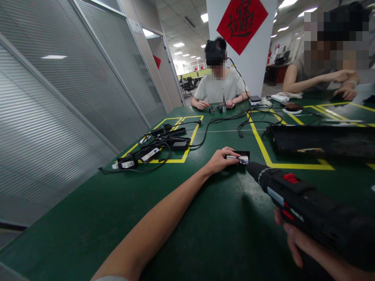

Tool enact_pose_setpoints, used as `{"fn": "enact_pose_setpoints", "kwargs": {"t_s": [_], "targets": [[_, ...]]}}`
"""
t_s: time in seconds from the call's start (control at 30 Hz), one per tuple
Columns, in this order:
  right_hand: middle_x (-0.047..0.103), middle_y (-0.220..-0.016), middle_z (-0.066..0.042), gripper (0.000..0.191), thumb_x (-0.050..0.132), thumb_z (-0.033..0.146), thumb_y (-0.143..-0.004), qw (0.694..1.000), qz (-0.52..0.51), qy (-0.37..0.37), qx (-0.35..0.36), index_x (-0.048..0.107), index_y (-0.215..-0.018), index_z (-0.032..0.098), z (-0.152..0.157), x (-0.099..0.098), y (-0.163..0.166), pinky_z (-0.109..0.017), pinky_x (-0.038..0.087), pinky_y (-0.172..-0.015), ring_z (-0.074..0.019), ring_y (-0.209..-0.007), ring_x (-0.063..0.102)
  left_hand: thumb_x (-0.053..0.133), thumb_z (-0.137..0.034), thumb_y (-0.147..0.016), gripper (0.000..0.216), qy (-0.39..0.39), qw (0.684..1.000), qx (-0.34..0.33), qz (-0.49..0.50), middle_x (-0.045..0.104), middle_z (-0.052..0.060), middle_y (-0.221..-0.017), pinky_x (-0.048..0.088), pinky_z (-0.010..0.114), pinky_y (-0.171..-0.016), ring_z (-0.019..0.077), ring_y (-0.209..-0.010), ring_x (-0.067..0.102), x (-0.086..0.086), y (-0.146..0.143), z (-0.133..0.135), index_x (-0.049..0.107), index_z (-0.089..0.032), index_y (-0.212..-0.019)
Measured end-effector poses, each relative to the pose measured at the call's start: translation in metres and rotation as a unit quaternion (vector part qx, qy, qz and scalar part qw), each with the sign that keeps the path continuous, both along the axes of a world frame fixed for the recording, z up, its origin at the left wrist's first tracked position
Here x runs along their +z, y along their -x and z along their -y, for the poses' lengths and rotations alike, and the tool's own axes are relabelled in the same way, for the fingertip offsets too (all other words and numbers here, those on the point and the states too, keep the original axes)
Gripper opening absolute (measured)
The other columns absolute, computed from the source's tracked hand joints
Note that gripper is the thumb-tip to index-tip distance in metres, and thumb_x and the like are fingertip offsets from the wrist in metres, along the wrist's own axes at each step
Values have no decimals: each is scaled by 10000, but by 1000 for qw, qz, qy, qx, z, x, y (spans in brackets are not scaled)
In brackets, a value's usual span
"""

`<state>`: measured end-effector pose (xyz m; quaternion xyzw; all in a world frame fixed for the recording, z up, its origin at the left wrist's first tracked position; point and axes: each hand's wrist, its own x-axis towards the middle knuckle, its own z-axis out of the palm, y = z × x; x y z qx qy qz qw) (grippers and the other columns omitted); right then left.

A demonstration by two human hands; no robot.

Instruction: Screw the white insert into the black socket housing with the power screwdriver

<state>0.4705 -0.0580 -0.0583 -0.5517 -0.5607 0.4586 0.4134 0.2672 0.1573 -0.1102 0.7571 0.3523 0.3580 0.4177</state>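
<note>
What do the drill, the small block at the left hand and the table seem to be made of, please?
Drill: most likely matte black plastic, judging by its dull casing.
Block: perhaps plastic, given its plain white and black surfaces, though too small to judge its finish.
Table: a semi-gloss green top, perhaps painted or rubber-covered, with a soft sheen near the drill.

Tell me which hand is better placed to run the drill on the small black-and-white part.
The right hand, it seems: it grips the drill, aimed toward the part, while the left hand is occupied holding that part.
</note>
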Motion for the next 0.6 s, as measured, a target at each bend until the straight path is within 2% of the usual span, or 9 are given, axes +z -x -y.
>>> {"fn": "enact_pose_setpoints", "kwargs": {"t_s": [0.17, 0.23, 0.33, 0.5, 0.6], "targets": [[615, -620, 2, 48, 562, 294, -734, 997, -27, 68, 14, 572, -752, 251, -4, 1, 0, -251, 526, -409, -153, -410, 579, 671, -325, -664, 315, -11, 1000, 0, 6, 535, 88, -1096, 332, 315, -948, 186, -1074, 481, -3, -1, -2, 682, -172, -938], [549, -503, 20, 68, 569, 298, -727, 995, -47, 80, 27, 567, -682, 247, -5, -2, -1, -237, 503, -394, -153, -396, 565, 671, -326, -663, 313, -14, 1000, -2, 6, 541, 88, -1082, 334, 316, -945, 187, -1070, 482, -4, -2, -3, 682, -173, -936], [467, -412, 40, 68, 617, 315, -687, 993, -67, 95, 35, 591, -693, 252, -6, -4, -1, -241, 496, -389, -174, -405, 569, 665, -320, -670, 302, -13, 1000, -6, 10, 552, 90, -1060, 342, 317, -935, 184, -1051, 488, -3, -2, -3, 684, -170, -931], [479, -427, 41, 91, 633, 318, -655, 990, -75, 108, 46, 599, -717, 260, -8, 2, -1, -252, 504, -398, -183, -419, 579, 670, -319, -666, 305, -4, 1000, 0, 7, 548, 88, -1077, 347, 313, -930, 177, -1038, 492, -2, -2, -2, 683, -172, -933], [611, -625, -3, 99, 611, 330, -676, 992, -59, 102, 50, 601, -740, 255, -7, 4, -1, -244, 493, -400, -147, -403, 561, 668, -326, -667, 311, -5, 1000, 1, 3, 541, 88, -1090, 347, 312, -930, 178, -1045, 491, -2, -1, -2, 682, -175, -939]]}}
